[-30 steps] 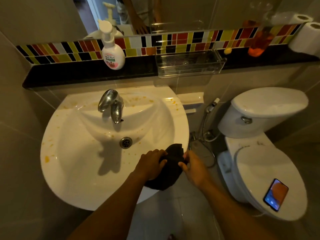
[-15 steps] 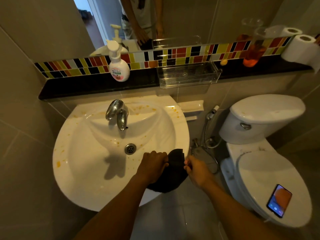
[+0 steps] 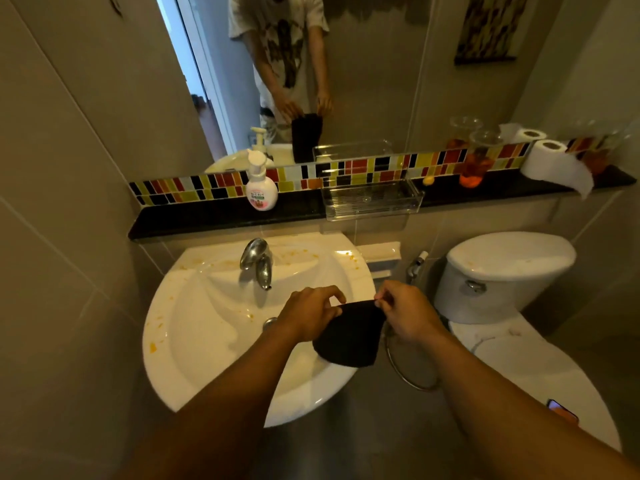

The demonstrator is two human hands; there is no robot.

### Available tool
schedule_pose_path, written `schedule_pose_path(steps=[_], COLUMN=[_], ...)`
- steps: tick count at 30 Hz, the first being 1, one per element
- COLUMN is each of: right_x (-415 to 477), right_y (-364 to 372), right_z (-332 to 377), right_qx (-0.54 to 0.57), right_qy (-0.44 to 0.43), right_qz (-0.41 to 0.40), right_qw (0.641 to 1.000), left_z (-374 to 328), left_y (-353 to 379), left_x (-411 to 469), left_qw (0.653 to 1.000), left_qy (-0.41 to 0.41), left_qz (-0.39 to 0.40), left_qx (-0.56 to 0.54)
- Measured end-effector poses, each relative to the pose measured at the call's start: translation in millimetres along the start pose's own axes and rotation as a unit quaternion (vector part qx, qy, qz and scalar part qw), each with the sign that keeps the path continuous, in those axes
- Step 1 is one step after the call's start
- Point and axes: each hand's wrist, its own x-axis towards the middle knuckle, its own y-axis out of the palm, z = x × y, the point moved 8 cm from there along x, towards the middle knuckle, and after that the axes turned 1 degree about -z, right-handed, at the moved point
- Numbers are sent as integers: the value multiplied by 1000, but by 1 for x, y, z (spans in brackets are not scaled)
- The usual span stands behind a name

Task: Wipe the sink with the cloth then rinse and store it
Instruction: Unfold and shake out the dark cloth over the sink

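A white sink (image 3: 194,341) with orange specks on its rim and bowl fills the middle left. Its chrome tap (image 3: 258,261) stands at the back, and the drain (image 3: 269,322) peeks out beside my left wrist. A black cloth (image 3: 349,336) hangs over the sink's right front rim. My left hand (image 3: 310,311) pinches its top left edge and my right hand (image 3: 407,311) pinches the top right corner, so the cloth is stretched between them.
A black ledge holds a soap pump bottle (image 3: 260,187), a clear plastic tray (image 3: 370,199), an orange-filled glass (image 3: 476,168) and a toilet roll (image 3: 550,161). A toilet (image 3: 509,271) stands at the right, a phone (image 3: 562,412) on its lid. A mirror hangs above.
The view has tilted up, showing more of the mirror. Both hands have lifted the cloth and pulled its top edge apart, so it hangs spread out instead of bunched.
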Motion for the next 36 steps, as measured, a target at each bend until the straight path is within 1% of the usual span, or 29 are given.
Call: schedule_pose_path(steps=[3,11,17,21,25,31,34,36], right_x=[0,0,2,2,1,-1,-1,-1], right_y=[-27,-101,-136,-161,-176,-187,-196,-201], right_z=[21,85,125,140,154,154,148,144], right_qx=[-15,-43,-71,-85,-115,-118,-111,-97], right_qy=[-19,-62,-85,-74,-82,-71,-65,-65], right_qz=[-17,-70,-94,-100,-93,-89,-102,-101], right_qw=[1000,995,989,989,986,986,986,988], left_z=[-17,-55,-72,-74,-68,-54,-35,-21], left_y=[-22,-87,-108,-104,-92,-71,-65,-61], left_x=[-4,-8,-11,-12,-12,-18,-20,-21], left_qw=[998,982,961,965,965,982,989,987], left_qy=[7,67,87,91,71,60,44,18], left_qz=[-9,-37,-42,-44,-41,-32,-77,-115], left_qx=[-69,-174,-258,-241,-249,-178,-120,-113])
